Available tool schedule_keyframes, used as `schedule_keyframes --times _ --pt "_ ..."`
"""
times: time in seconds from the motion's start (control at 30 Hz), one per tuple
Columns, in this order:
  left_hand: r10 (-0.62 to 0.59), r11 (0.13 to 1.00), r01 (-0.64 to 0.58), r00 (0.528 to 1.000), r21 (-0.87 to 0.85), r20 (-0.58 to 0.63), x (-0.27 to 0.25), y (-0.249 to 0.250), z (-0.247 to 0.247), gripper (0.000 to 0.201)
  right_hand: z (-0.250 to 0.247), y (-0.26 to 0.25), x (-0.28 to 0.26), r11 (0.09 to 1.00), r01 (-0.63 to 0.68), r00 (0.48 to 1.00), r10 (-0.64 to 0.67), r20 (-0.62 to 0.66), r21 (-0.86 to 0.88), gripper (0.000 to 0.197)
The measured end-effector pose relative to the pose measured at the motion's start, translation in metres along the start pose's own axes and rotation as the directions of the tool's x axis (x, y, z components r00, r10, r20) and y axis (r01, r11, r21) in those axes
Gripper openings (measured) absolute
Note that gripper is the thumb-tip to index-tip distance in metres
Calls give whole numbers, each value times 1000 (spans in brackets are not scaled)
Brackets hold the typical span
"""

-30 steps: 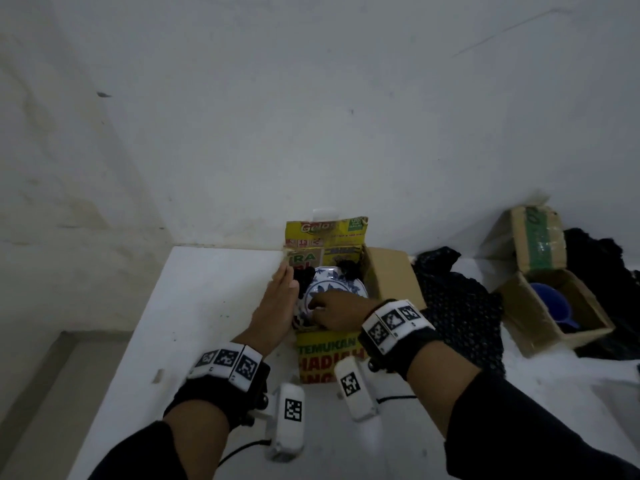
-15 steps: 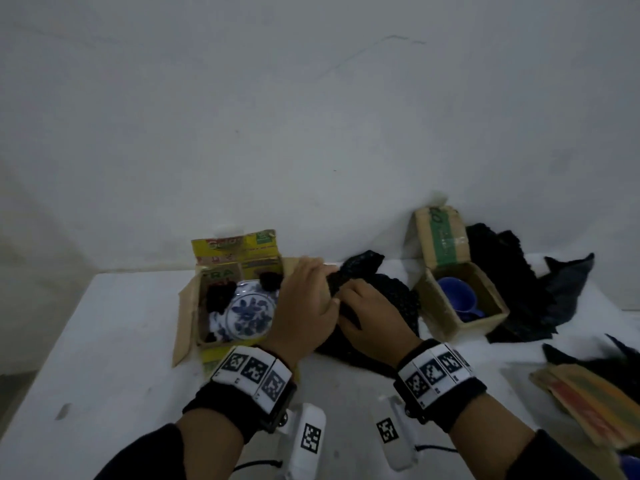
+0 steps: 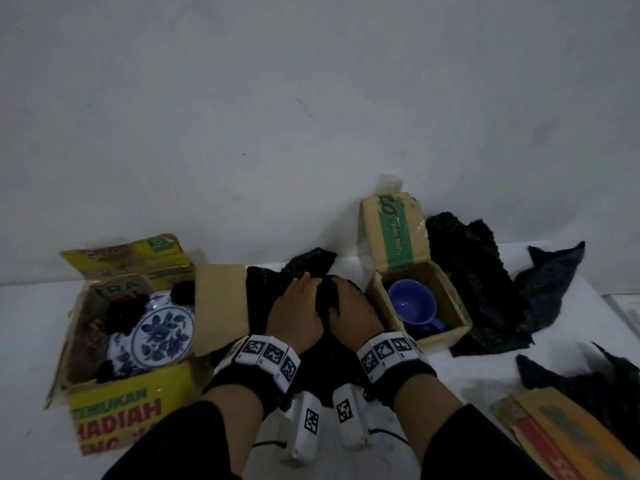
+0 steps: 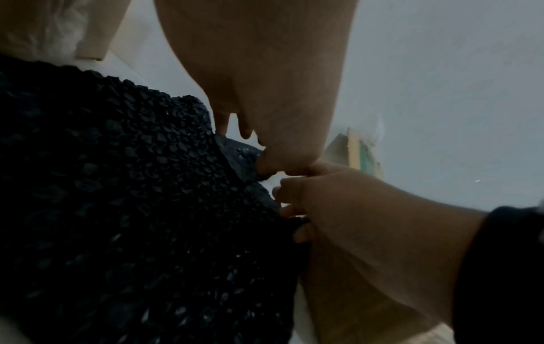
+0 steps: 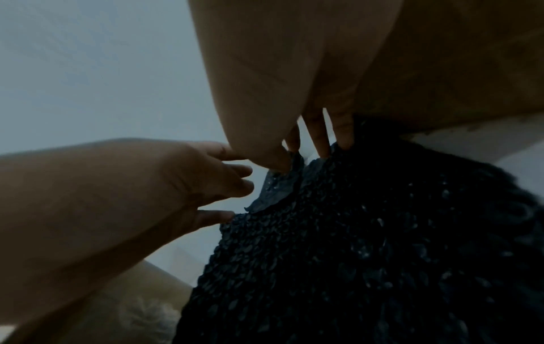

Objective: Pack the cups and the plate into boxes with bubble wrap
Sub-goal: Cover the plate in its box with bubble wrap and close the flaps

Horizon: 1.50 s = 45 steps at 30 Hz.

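A sheet of black bubble wrap (image 3: 263,299) lies on the white table between two boxes. My left hand (image 3: 304,282) and right hand (image 3: 332,289) sit side by side on its far part and bunch it up. The left wrist view shows my left hand (image 4: 247,149) pinching the wrap (image 4: 132,197) at its edge with the thumb. In the right wrist view my right hand (image 5: 303,153) pinches the wrap (image 5: 368,244) between thumb and fingers. A blue-and-white plate (image 3: 162,332) rests in the yellow box (image 3: 128,410) amid black wrap. A blue cup (image 3: 412,303) sits in the brown box (image 3: 443,337).
More black wrap pieces (image 3: 474,271) (image 3: 554,275) (image 3: 588,379) lie at the right. A flattened cardboard piece (image 3: 568,438) lies at the front right. The brown box's lid (image 3: 394,230) stands up against the wall. The yellow box's right flap (image 3: 221,306) overlaps the wrap.
Both hands left the plate in the yellow box and moved right onto the black wrap sheet, where they now gather it. The head view swung right.
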<state>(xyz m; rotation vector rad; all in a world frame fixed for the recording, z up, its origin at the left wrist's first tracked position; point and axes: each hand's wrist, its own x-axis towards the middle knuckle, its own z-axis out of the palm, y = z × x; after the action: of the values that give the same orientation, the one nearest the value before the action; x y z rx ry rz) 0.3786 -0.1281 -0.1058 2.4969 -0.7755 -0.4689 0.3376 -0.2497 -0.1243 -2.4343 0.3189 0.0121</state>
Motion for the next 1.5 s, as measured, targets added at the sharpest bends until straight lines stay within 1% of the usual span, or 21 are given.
schedule_keyframes --times 0.07,0.1,0.17,0.2,0.33,0.43,0.5,0.6,0.67,0.73,0.83,0.87,0.9,0.93,1.0,1.07,1.1,1.17,1.27,1.4,1.5 --pt "-32 997 32 999 74 -4 12 -3 5 58 5 7 9 1000 -15 1000 15 27 -2 42" --pt "-41 995 42 999 93 -11 16 -6 8 58 8 10 12 1000 -23 999 24 42 -21 45" --pt "-49 994 52 998 98 -30 23 -9 14 57 16 15 17 993 -45 997 51 49 -109 56" --pt "-56 994 59 998 97 -34 24 -11 17 56 20 16 18 985 -56 997 65 52 -162 56" --pt "-80 991 82 996 103 -25 25 -15 25 55 25 13 20 946 -96 991 119 56 -310 38" --pt "-76 987 78 997 143 -24 26 -17 25 56 22 10 20 945 -105 992 120 29 -310 34" --pt "-80 978 80 997 194 -10 25 -15 24 52 20 8 19 947 -110 992 121 19 -300 32" --pt "-66 959 87 994 269 -85 22 -12 22 32 15 5 15 952 -142 987 155 28 -272 22" --pt "-77 968 112 985 225 -157 19 -12 21 27 12 3 13 954 -164 984 177 31 -252 18" --pt "-85 984 113 977 137 -194 17 -12 17 25 10 -1 10 960 -180 982 188 17 -215 27" --pt "-57 997 67 978 43 -200 11 -6 8 21 5 -7 6 980 -185 983 185 2 -79 64" --pt "-42 999 47 978 22 -203 9 -4 5 21 2 -9 4 982 -174 984 176 23 -80 74" --pt "-24 1000 25 977 4 -213 6 -1 3 20 0 -12 2 979 -167 983 175 54 -116 78" --pt "-6 1000 4 975 -10 -224 3 1 1 20 -2 -14 1 972 -166 980 181 80 -165 76" --pt "8 999 -15 973 -28 -229 -3 3 -3 20 -3 -18 -2 948 -194 971 223 90 -254 55" --pt "-14 999 6 979 -37 -202 -8 1 -3 22 -3 -19 -4 920 -207 965 248 85 -333 35" --pt "-28 999 22 983 -40 -179 -10 0 -2 23 -2 -19 -4 907 -187 965 241 102 -378 31" --pt "-43 998 37 991 -50 -128 -13 -5 1 24 0 -16 -5 891 -122 963 212 164 -437 30" --pt "-63 997 59 996 -56 -70 -18 -11 8 22 5 -12 -9 881 -99 945 230 234 -462 37" --pt "-71 996 70 997 -60 -9 -19 -12 14 31 7 -11 -17 872 -85 951 215 220 -482 35" --pt "-95 987 94 995 -127 -8 -20 -8 13 37 3 -17 -23 894 -74 975 157 154 -443 36"
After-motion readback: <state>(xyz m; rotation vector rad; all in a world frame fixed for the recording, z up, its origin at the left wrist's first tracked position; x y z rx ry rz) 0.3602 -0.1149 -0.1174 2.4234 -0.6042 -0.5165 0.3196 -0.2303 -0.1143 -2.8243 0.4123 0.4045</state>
